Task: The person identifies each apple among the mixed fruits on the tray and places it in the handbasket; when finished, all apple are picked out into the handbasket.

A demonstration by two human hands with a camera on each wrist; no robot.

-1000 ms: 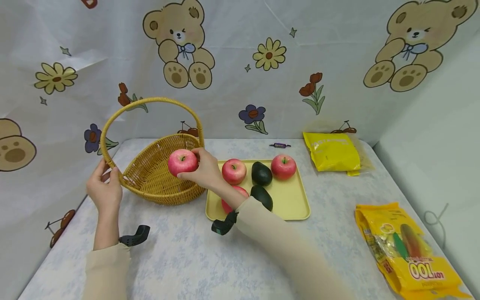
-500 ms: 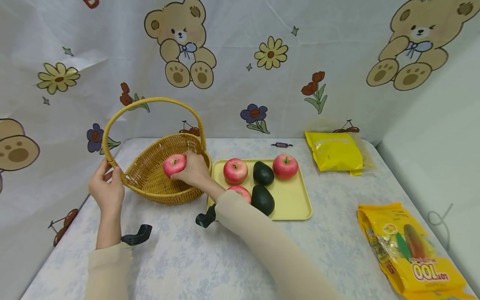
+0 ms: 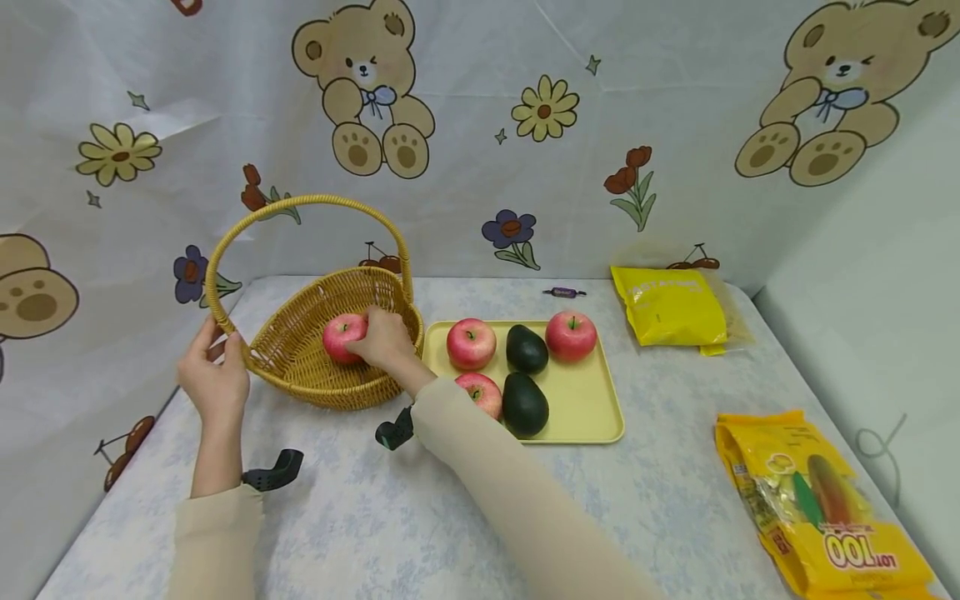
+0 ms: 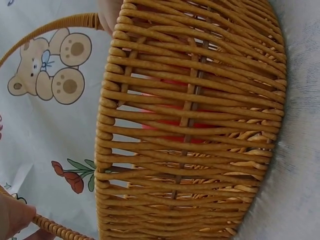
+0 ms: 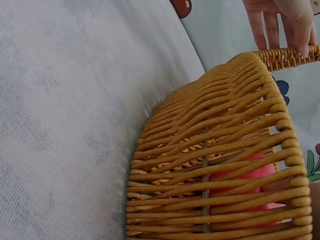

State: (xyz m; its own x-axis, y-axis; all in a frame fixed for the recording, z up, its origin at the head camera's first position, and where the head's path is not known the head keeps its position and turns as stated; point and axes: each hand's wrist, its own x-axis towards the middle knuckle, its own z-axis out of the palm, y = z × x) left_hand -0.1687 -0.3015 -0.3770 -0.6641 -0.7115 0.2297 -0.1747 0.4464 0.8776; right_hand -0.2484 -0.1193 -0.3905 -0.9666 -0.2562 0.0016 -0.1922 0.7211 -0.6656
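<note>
A tan wicker basket (image 3: 330, 398) with a tall arched handle (image 3: 307, 200) stands at the left of the table. My left hand (image 3: 215, 379) pinches the handle's left side, low near the rim. Inside the basket, my right hand (image 3: 387, 340) holds a red apple (image 3: 342, 337) from its right side, thumb in front. Through the weave in the left wrist view, red of an apple (image 4: 172, 122) shows behind the basket wall (image 4: 150, 170). From the right wrist, the wicker hides most of the right hand, while the left hand (image 5: 285, 22) appears on the handle.
Right of the basket lies a yellow tray (image 3: 581, 408) with three apples (image 3: 471, 343) and two dark avocados (image 3: 524, 404). A yellow packet (image 3: 671, 308) lies back right, a yellow-orange bag (image 3: 821, 500) front right. A small purple-wrapped item (image 3: 564, 292) sits behind the tray.
My right hand has carried the apple left and down into the basket, uncovering more of the tray. The left hand keeps its hold on the handle.
</note>
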